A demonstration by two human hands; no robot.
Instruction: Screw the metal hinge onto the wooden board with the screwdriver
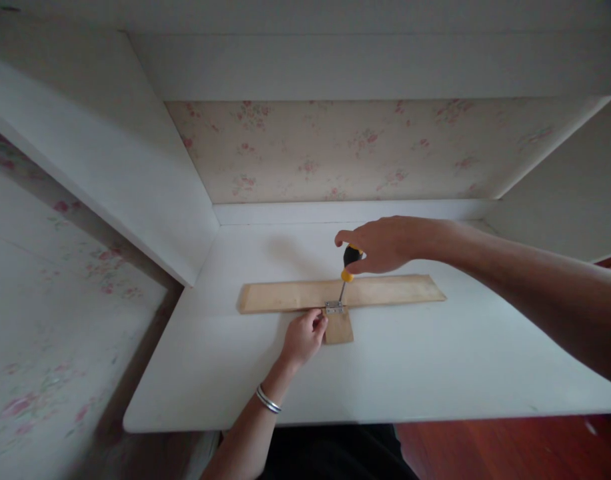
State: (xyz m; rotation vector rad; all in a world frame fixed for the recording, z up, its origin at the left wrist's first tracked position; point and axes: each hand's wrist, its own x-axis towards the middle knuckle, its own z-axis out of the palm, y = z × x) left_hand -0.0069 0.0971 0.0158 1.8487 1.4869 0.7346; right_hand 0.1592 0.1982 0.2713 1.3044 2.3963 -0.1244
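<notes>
My right hand is closed around the black and yellow handle of a screwdriver. The screwdriver's shaft slants down, and its tip meets a small metal hinge. That hinge spans the joint between a long wooden board and a short wooden block on the near side. My left hand has its fingers curled and pressed together at the hinge's left edge, against the short block. Whether anything small is between those fingers is hidden.
Under the wood is a white desk with a rounded front left corner. A white side panel rises at the left, and a floral-papered wall stands behind. A white overhead panel crosses above. Reddish flooring shows below the front edge.
</notes>
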